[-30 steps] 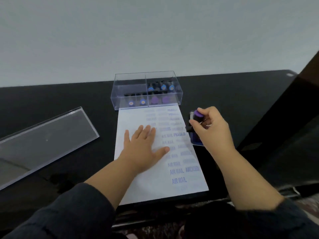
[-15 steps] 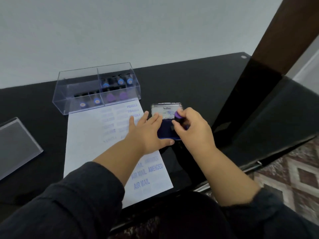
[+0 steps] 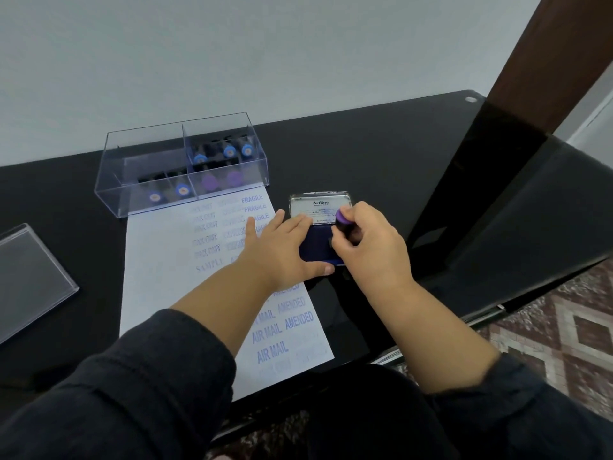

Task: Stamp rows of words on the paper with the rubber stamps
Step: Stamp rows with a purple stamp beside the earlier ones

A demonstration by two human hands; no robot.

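A white paper [image 3: 159,287] lies on the black table, printed with blue rows of words such as FRAGILE, AIR MAIL and AMENDED. Beside its right edge sits an open ink pad [image 3: 315,247] with its lid [image 3: 318,207] tipped back. My right hand [image 3: 368,250] grips a purple-topped rubber stamp [image 3: 341,218] and holds it down on the blue pad. Fingers straight, my left hand [image 3: 282,250] lies flat across the paper's right edge and the pad's left side.
A clear plastic box [image 3: 146,167] with several more stamps stands at the paper's far end. Its clear lid [image 3: 30,277] lies at the left. The table's right edge [image 3: 481,313] drops to a patterned floor, and a dark wooden post [image 3: 537,64] rises at the right.
One second ago my left hand lay flat mid-paper; it has since moved right onto the pad's edge. My right hand brought the stamp down onto the pad. The view swung right.
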